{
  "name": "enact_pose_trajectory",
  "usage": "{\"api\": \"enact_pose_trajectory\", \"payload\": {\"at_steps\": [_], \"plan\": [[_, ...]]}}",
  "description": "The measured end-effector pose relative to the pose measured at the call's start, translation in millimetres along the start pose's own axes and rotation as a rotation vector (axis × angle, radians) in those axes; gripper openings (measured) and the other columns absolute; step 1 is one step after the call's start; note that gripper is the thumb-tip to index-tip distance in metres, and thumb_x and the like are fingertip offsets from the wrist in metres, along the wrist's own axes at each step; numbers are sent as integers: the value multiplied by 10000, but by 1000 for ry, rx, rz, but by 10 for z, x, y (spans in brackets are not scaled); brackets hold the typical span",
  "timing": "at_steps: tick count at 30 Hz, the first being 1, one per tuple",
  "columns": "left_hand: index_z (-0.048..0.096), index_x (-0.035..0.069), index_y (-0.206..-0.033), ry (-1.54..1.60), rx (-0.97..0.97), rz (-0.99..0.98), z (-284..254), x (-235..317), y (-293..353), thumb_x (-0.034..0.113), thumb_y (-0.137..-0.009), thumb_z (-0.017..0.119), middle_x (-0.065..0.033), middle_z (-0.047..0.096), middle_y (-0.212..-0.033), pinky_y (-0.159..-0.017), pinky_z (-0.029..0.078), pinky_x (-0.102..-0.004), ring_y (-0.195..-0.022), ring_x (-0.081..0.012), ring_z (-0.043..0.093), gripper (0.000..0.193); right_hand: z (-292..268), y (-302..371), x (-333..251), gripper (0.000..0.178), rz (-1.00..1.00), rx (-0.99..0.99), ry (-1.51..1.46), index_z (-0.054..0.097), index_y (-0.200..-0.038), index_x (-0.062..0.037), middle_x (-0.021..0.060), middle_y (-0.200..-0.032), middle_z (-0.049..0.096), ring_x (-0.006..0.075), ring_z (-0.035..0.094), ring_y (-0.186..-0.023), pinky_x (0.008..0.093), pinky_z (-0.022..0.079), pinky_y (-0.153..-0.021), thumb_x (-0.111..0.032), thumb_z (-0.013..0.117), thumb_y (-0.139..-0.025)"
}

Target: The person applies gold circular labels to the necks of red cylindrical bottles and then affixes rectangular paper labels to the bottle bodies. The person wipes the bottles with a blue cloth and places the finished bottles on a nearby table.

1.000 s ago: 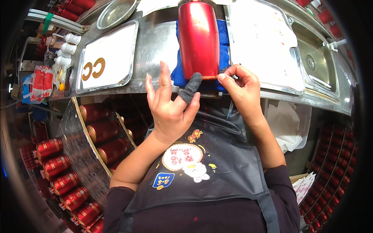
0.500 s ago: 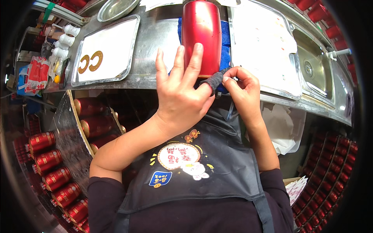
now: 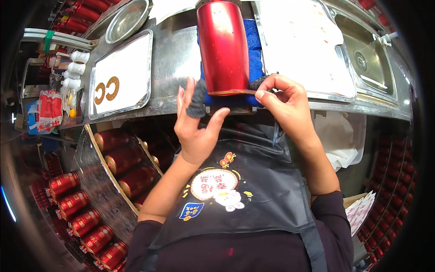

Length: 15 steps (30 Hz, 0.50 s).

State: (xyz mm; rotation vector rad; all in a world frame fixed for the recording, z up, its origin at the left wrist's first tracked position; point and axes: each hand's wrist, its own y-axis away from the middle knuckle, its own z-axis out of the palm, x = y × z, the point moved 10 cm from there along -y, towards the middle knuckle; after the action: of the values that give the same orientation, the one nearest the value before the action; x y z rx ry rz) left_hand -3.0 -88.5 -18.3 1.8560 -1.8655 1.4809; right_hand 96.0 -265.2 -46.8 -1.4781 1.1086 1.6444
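Observation:
A shiny red bottle (image 3: 224, 47) lies on a blue cloth (image 3: 254, 36) on the metal counter, its base toward me. Along the base edge runs a thin gold-brown strip (image 3: 239, 92), its right end pinched between the thumb and finger of my right hand (image 3: 286, 99). A dark knit cover (image 3: 258, 83) shows beside that hand's fingers, against the bottle. My left hand (image 3: 195, 129) is off the bottle, just left of its base, with thumb and fingers apart and nothing held. A dark grey knit cover (image 3: 197, 100) wraps one of its fingers.
On the left, a tray (image 3: 147, 77) with a white sheet carries two gold C-shaped pieces (image 3: 110, 89). A metal bowl (image 3: 128, 21) stands behind it. To the right are a white-covered tray (image 3: 303, 50) and a sink (image 3: 364, 54). Red bottles (image 3: 72, 204) fill racks below.
My left hand has left the bottle's base and moved left, opening out. The strip's end now shows in my right hand's pinch. The view has shifted slightly.

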Motion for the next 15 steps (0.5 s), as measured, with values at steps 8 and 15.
{"api": "enact_pose_trajectory", "payload": {"at_steps": [8, 15], "plan": [[751, 27, -1126, -104, -72, 75, 89, -13, 148, 124, -817, 832, -236, 586, -1433, -1168, 218, -658, -1270, -357, 619, 333, -82, 48, -133, 86, -40, 2, -12, 628, -841, -18, -57, -784, 572, -6, 458, -678, 182, 342, -586, -49, 677, -905], [749, 24, -1131, -172, -138, 135, 124, 62, 69, 109, -823, 811, -232, 570, -1452, -1159, 207, -667, -1278, -386, 611, 326, -117, -64, 28, 90, -77, 21, -5, 641, -840, 6, -12, -788, 633, 18, 547, -658, 201, 422, -577, -64, 653, -895]]}}
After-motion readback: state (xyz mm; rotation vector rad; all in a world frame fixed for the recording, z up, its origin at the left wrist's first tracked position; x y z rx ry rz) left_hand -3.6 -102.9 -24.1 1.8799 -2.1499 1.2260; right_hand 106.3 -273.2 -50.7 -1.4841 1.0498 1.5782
